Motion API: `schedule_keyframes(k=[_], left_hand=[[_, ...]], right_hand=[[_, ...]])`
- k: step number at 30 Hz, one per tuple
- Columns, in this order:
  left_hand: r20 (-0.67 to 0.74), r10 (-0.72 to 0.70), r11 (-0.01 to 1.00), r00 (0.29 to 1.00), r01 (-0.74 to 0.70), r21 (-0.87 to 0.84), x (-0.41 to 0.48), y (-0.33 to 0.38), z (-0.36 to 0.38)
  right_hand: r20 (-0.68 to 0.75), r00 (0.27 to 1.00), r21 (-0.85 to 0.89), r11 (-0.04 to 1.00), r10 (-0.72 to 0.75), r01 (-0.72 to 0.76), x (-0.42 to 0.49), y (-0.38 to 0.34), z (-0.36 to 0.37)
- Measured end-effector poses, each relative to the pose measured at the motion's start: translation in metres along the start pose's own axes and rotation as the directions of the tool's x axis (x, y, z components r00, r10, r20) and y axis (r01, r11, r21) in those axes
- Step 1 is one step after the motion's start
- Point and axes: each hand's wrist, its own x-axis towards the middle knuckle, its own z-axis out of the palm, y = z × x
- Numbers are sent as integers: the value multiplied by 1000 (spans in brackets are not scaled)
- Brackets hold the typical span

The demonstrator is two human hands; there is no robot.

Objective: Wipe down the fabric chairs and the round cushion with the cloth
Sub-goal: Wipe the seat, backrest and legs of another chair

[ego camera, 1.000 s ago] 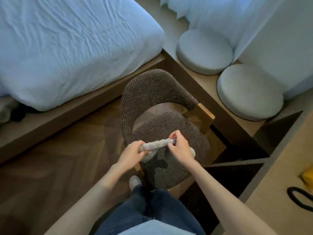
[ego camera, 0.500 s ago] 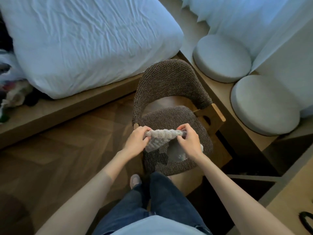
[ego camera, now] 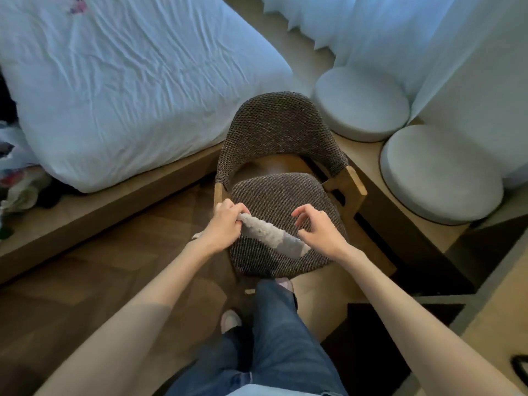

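Note:
A brown woven fabric chair (ego camera: 283,138) with a curved back stands in front of me, and its seat (ego camera: 285,195) lies under my hands. My left hand (ego camera: 225,227) grips one end of a twisted pale grey cloth (ego camera: 271,234) over the seat's left front. The cloth slopes down to the right, where its loose end lies by the heel of my right hand (ego camera: 317,230). That hand hovers over the seat with fingers loosely curled and nothing in them. Two round pale cushions (ego camera: 360,102) (ego camera: 440,172) rest on a wooden ledge to the right.
A bed with a white sheet (ego camera: 128,81) on a wooden platform (ego camera: 114,212) fills the left. White curtains (ego camera: 400,32) hang behind the cushions. My jeans leg (ego camera: 280,338) and a shoe (ego camera: 230,321) are below the chair on the wood floor. Dark recesses lie at the right.
My right hand has let go of the cloth and opened beside it. The cloth has untwisted and now hangs from my left hand. The camera has moved closer over the chair.

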Motion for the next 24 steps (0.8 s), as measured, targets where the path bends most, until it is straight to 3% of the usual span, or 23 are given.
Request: schedule_keyframes(k=[3, 8, 12, 15, 18, 24], left_hand=[[82, 12, 1000, 997, -12, 8, 8, 11, 11], [172, 27, 998, 985, -17, -60, 30, 34, 22], [279, -14, 997, 960, 33, -67, 59, 55, 23], [223, 15, 996, 975, 6, -90, 78, 64, 27], [170, 41, 999, 985, -42, 3, 94, 65, 34], [78, -66, 998, 995, 65, 10, 125, 56, 45]], right_hand=[[138, 989, -100, 994, 54, -40, 1, 23, 9], [276, 961, 70, 997, 13, -33, 18, 42, 23], [304, 952, 139, 990, -31, -12, 43, 52, 13], [360, 933, 77, 996, 15, -46, 59, 67, -4], [353, 935, -16, 1000, 23, -19, 75, 85, -25], [281, 959, -101, 992, -47, 78, 116, 115, -64]])
